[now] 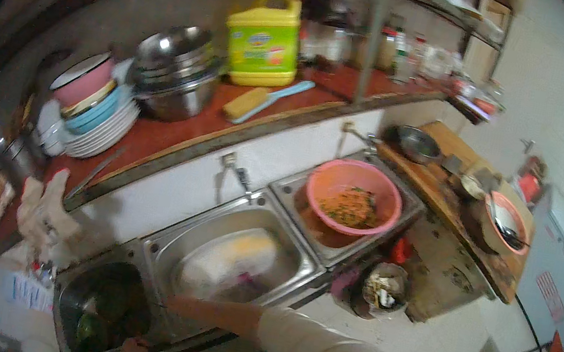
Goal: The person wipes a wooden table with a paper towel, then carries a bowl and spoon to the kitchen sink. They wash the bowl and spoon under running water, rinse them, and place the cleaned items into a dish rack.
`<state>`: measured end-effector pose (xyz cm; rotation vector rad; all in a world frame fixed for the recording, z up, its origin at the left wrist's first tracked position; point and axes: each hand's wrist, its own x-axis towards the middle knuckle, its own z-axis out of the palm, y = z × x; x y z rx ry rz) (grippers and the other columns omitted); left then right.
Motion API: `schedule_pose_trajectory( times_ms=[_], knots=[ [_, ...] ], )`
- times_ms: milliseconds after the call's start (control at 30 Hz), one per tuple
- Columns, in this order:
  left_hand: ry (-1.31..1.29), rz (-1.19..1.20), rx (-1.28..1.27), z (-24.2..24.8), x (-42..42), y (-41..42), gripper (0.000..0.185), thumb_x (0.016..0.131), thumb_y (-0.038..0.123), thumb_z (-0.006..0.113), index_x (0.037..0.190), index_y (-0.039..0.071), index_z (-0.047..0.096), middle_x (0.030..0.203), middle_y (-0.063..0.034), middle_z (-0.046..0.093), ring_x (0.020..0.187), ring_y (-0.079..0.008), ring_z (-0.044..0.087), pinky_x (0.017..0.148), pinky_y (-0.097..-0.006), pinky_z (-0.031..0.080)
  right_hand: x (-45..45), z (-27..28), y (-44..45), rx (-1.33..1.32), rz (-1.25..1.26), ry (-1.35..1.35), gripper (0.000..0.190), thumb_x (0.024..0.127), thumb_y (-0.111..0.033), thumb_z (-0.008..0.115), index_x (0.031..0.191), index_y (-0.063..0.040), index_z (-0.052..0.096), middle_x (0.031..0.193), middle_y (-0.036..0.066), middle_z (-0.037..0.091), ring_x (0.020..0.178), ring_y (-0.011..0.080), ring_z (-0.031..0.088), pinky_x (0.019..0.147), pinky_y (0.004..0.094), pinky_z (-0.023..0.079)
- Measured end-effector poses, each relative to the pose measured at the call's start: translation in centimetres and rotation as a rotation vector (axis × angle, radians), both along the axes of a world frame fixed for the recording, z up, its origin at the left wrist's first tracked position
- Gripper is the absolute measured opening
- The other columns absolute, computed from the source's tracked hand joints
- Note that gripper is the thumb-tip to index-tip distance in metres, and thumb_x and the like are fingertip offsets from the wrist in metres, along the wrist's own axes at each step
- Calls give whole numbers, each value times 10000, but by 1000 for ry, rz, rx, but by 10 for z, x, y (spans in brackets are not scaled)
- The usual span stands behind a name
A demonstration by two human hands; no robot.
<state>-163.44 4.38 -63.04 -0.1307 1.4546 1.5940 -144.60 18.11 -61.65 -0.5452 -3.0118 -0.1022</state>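
My right arm, in a white sleeve, reaches leftward across the sinks. My right hand point(179, 305) is at the divider between the left and middle basins; its fingers are blurred and lost in shadow. My left hand point(135, 350) is at the front rim of the left steel basin point(64, 302), its grip unclear. Something green point(91, 331), perhaps a vegetable, lies in that dark basin. The middle steel basin point(166, 251) holds a whitish, blurred mass with a yellow patch point(254, 244) and a purple item point(245, 279).
A pink plastic basin point(315, 181) of chopped orange and green food sits over the right sink. The red shelf point(158, 147) above bears stacked bowls point(101, 118), steel pots point(176, 74), a yellow-green jug point(265, 42) and a blue-handled brush point(266, 102). A waste bin point(380, 293) stands below.
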Motion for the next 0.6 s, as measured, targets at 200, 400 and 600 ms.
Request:
schedule_pose_trajectory(
  times_ms=[200,400,600],
  knots=[
    [-217,-283,154,43,164,63,73,800,6,420,749,56,437,651,-43,432,492,-134,363,398,-239,329,269,29,-3,-555,-688,290,252,723,-119,483,961,-50,533,835,157,582,747,329,572,616,417,463],
    [-172,-1095,185,133,431,80,166,822,16,421,960,69,497,709,-41,474,518,-89,367,401,-195,274,577,49,-39,-307,-1391,783,236,716,-41,482,948,-27,520,834,185,575,792,338,564,657,426,451],
    [-321,-1640,250,197,726,113,210,839,25,397,1036,60,460,731,-36,468,523,-77,364,413,-183,276,868,109,-115,-386,-1687,1805,399,802,-6,397,1199,-32,366,758,64,570,573,110,495,467,263,410]
  ],
)
